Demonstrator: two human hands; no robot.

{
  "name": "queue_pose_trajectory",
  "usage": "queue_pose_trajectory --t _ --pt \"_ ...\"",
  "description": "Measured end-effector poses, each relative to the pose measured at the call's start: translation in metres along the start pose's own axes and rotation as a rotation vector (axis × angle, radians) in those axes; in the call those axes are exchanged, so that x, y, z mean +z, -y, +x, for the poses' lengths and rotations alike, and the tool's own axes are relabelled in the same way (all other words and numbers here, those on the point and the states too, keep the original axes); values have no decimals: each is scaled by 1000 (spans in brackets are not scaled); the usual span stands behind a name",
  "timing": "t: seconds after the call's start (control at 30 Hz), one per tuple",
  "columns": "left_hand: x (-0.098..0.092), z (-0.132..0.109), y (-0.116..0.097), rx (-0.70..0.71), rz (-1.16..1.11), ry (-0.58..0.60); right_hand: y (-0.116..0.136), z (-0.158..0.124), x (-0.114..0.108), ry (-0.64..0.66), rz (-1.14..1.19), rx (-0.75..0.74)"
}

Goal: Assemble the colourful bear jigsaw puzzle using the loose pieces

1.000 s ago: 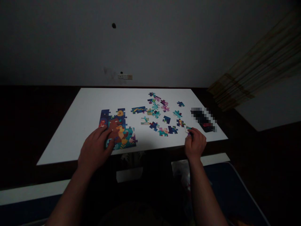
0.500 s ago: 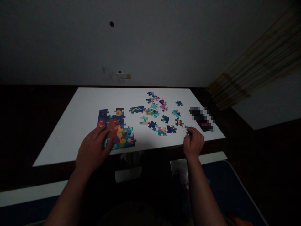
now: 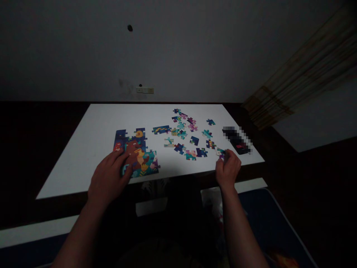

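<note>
My left hand (image 3: 110, 178) lies with its fingers spread over the lower left part of a joined puzzle section (image 3: 139, 152), which shows a brown animal and plants. At the table's front right, my right hand (image 3: 229, 167) has its thumb and fingers closed on a puzzle piece (image 3: 221, 153) with white, teal and purple on it. Several loose pieces are scattered between the hands, among them a dark blue one (image 3: 202, 152), a pink and teal one (image 3: 191, 155) and an orange-striped one (image 3: 211, 144). Two joined pieces (image 3: 161, 129) lie beside the section's upper right.
The white table (image 3: 75, 149) stands near a wall with a socket strip (image 3: 145, 90). A dark, pixelated object (image 3: 240, 143) lies at the table's right edge. In front at the right is a blue padded seat (image 3: 264, 216); a curtain (image 3: 279, 96) hangs at the back right.
The view has shifted slightly. More of the piece at my right hand's fingertips now shows. My left hand stays on the joined section.
</note>
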State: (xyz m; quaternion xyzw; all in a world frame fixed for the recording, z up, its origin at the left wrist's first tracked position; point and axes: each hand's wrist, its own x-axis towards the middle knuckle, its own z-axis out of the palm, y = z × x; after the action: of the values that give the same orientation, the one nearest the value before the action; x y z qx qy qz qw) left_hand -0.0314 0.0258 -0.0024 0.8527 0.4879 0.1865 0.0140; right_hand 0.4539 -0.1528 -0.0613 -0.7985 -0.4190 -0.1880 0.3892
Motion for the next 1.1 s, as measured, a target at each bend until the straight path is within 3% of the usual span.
queue_pose_trajectory --t 0.37,1.1 --pt "2 1 1 -3 -9 -7 18 5 -14 118 -39 97" --pt "1 2 -1 8 1 -4 24 6 -14 107 -17 118"
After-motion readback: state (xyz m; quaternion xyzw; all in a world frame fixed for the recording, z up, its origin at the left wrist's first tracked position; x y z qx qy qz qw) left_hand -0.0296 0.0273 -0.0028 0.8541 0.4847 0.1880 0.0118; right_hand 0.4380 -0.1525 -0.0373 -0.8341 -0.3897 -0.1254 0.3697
